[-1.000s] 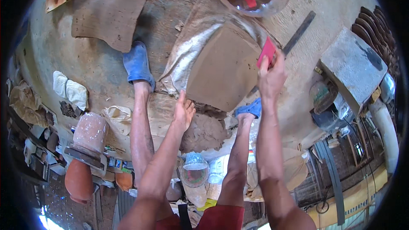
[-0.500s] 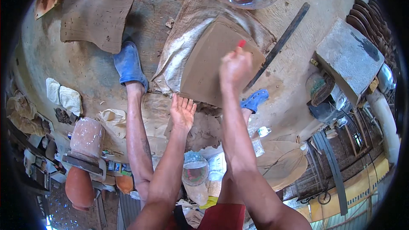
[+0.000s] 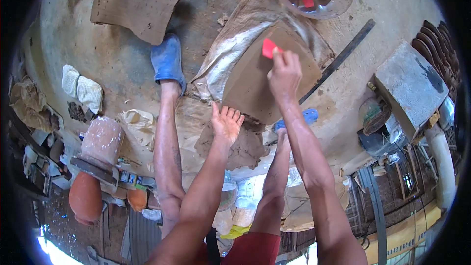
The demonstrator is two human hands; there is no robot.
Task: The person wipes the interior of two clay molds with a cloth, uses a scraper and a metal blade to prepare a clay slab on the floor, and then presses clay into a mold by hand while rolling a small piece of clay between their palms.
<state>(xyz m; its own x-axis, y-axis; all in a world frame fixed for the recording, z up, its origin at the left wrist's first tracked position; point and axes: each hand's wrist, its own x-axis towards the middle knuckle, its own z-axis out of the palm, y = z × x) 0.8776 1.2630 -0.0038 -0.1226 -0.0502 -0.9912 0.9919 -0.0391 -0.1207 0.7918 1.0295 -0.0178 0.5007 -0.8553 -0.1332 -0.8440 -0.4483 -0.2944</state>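
A smooth grey-brown clay slab lies on a pale woven sack on the floor before me. Over the slab's upper part, my right hand is closed on a flat red scraper; whether its edge touches the clay I cannot tell. My left hand rests palm up with spread fingers at the slab's near edge, holding nothing. Loose rough clay lies under and beside that hand.
A clear basin with red and green pieces and white sticks stands at the far side. A dark bar lies right of the slab. Another clay slab is far left. A grey block sits at right, clay pots at lower left.
The scene has shifted right in the view as my head moved. My right hand has turned, and more of the red scraper shows. My left hand stays open by the near edge.
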